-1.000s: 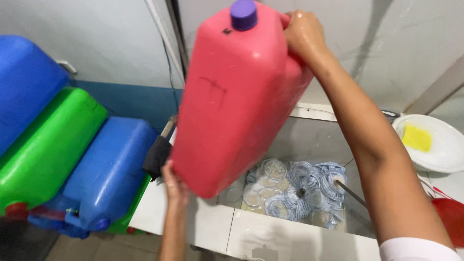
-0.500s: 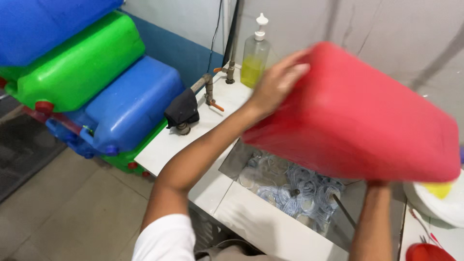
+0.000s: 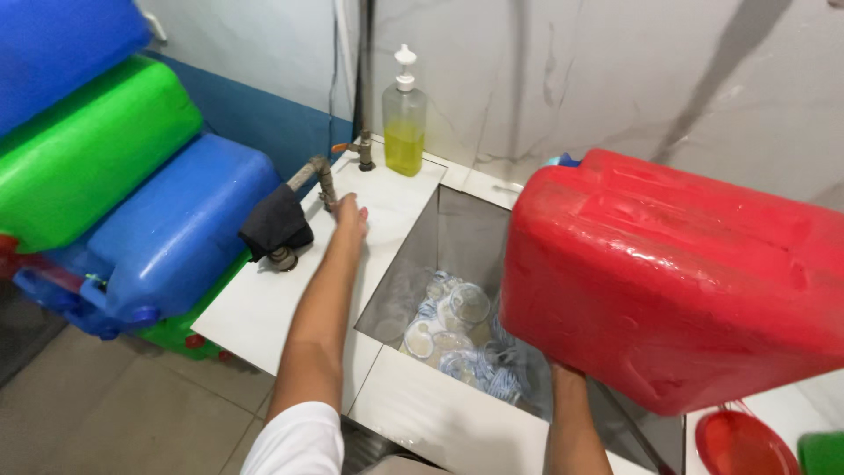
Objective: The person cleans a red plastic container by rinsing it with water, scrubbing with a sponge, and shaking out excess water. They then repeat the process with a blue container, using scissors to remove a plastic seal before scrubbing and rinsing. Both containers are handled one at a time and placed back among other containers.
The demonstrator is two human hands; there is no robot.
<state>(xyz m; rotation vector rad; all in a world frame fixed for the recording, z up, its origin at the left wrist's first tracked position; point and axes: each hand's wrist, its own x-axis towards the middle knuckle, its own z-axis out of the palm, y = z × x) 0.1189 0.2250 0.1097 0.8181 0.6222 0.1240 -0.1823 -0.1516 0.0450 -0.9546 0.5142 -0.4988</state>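
Red jerrycan (image 3: pixel 677 281) rests above the right hand (image 3: pixel 563 374), grip apparently hidden; left hand (image 3: pixel 350 215) spread.

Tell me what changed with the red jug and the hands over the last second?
The left hand let go of the red jerrycan and reached out to the tap on the tiled counter. The jerrycan went from upright to lying flat over the sink, propped from below by the right hand. The stacked blue and green jerrycans, soap bottle and round lids in the sink stayed put.

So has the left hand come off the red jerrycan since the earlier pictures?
Yes. The left hand left the red jerrycan and now reaches toward the tap on the counter.
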